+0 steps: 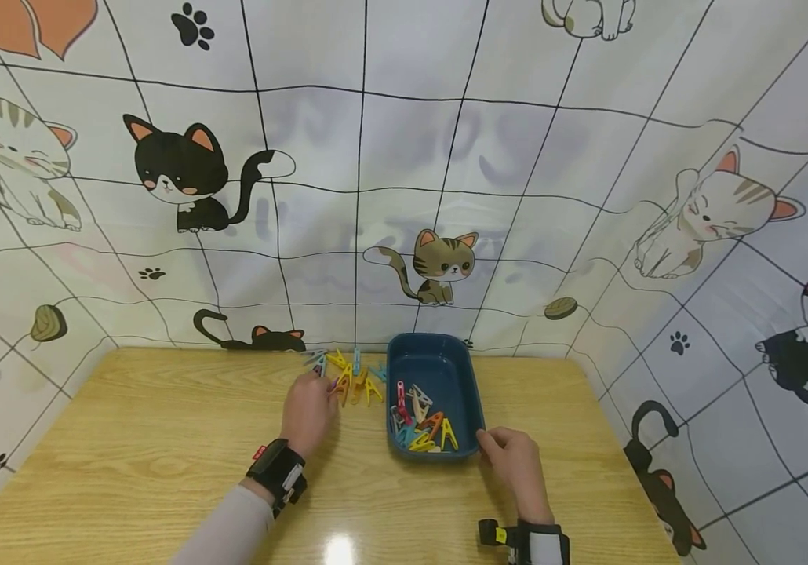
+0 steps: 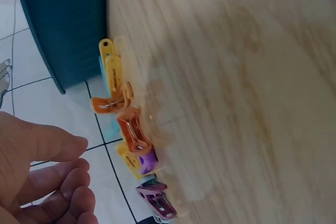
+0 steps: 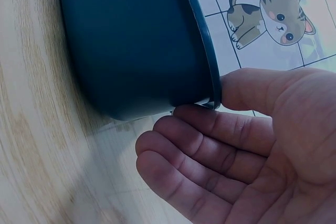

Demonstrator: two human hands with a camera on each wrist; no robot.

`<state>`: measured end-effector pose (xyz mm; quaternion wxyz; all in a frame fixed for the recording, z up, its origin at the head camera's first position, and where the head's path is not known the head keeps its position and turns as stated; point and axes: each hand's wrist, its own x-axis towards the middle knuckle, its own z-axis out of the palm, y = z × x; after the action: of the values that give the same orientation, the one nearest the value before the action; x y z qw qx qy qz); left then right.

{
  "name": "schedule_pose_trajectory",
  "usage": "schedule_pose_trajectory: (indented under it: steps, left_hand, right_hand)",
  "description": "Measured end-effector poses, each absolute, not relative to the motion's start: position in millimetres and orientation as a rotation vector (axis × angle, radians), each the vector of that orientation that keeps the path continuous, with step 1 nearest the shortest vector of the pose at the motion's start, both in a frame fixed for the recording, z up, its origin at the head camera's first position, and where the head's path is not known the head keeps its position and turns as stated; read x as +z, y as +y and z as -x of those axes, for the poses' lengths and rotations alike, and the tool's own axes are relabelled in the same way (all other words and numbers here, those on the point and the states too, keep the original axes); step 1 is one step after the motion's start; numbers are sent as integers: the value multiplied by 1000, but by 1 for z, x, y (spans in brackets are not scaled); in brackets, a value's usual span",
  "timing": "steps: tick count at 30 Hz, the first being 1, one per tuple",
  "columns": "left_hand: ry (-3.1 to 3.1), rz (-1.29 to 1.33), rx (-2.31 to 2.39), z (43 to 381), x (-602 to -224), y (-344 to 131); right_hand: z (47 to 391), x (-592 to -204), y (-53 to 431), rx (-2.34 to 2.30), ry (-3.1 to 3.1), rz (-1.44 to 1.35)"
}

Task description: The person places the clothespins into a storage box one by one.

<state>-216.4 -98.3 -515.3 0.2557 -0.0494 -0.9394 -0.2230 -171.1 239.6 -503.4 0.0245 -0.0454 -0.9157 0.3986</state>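
The left hand [image 1: 310, 416] hovered at eight o'clock of the loose clothespins [image 1: 359, 378], thumb and fingertips slightly apart with no peg seen between them; since those pegs lay jumbled and overlapping, a pinch there could well have snagged two or nudged others toward the backdrop. The pile sat at nine o'clock of the blue tub [image 1: 435, 359], where the sorted-in pegs [image 1: 435, 424] bunched toward six o'clock. The right hand [image 1: 517, 467], at four o'clock, clamped the rim between thumb and index finger; holding only that corner, a tug might have swivelled or tipped the tub. Around these, the wooden table [image 1: 164, 455] spread out to the left, the tub's nine-o'clock wall stood between pile and interior, and the cat-print backdrop [image 1: 404, 133] rose at twelve, close behind the pegs.
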Motion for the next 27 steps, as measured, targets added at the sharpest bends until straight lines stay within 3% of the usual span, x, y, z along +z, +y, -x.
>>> schedule_pose_trajectory:
  steps: [27]
  left_hand:
    - [-2759, 51, -439, 243, -529, -101]
  right_hand:
    - [170, -502, 239, 1257, -2819, 145]
